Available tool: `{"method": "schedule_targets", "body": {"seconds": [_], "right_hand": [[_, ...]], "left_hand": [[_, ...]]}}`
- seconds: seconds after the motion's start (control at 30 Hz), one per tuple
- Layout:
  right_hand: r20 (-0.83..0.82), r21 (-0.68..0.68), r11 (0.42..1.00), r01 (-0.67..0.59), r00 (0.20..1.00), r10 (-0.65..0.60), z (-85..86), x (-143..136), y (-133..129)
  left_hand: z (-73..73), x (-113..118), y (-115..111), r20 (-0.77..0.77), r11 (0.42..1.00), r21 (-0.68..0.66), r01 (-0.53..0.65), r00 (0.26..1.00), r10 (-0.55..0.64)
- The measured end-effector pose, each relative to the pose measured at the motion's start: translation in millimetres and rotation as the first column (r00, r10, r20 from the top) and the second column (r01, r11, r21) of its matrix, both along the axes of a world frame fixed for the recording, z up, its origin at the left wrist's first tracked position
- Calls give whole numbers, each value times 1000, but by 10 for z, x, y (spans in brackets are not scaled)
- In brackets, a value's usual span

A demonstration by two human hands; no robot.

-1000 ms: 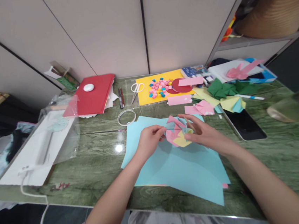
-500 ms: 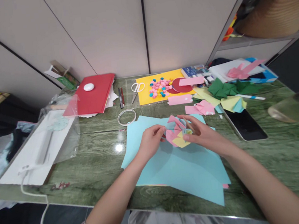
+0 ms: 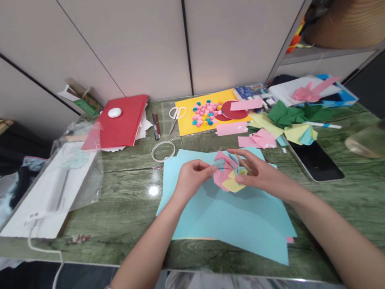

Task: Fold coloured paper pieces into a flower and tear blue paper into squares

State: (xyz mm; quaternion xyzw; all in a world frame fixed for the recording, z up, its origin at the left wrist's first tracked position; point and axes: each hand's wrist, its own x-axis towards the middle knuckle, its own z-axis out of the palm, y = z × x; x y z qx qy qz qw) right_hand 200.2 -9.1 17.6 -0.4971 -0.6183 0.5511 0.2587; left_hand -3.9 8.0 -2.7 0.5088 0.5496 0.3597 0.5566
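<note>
A folded paper flower (image 3: 225,174) in pink, yellow and pale blue is held between both hands above light blue paper sheets (image 3: 216,219). My left hand (image 3: 194,178) pinches a petal at its left side with thumb and fingertips. Around the right side curls my right hand (image 3: 261,174), thumb on the yellow part and fingers behind, partly hidden by the flower. Just beyond lie folded pink paper pieces (image 3: 263,138).
Scissors (image 3: 176,115), a metal ring (image 3: 163,152) and two pens (image 3: 156,126) lie behind the sheets. Small coloured balls (image 3: 206,113) rest on yellow paper (image 3: 186,128). A phone (image 3: 316,160) and a clear cup (image 3: 375,138) are at the right, a red folder (image 3: 119,129) at the left.
My left hand has shifted slightly at the flower's left edge, its knuckles a little higher. The flower has tilted slightly; my right hand keeps nearly the same grip.
</note>
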Motion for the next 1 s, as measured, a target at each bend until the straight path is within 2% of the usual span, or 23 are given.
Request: {"method": "schedule_targets", "body": {"seconds": [0.37, 1.0], "right_hand": [[16, -13, 1000, -11, 1000, 11, 9, 5, -2], [13, -37, 999, -5, 1000, 6, -18, 10, 10]], "left_hand": [[72, 2, -18, -38, 1000, -15, 4, 999, -5], [67, -2, -33, -75, 998, 6, 57, 996, -56]]}}
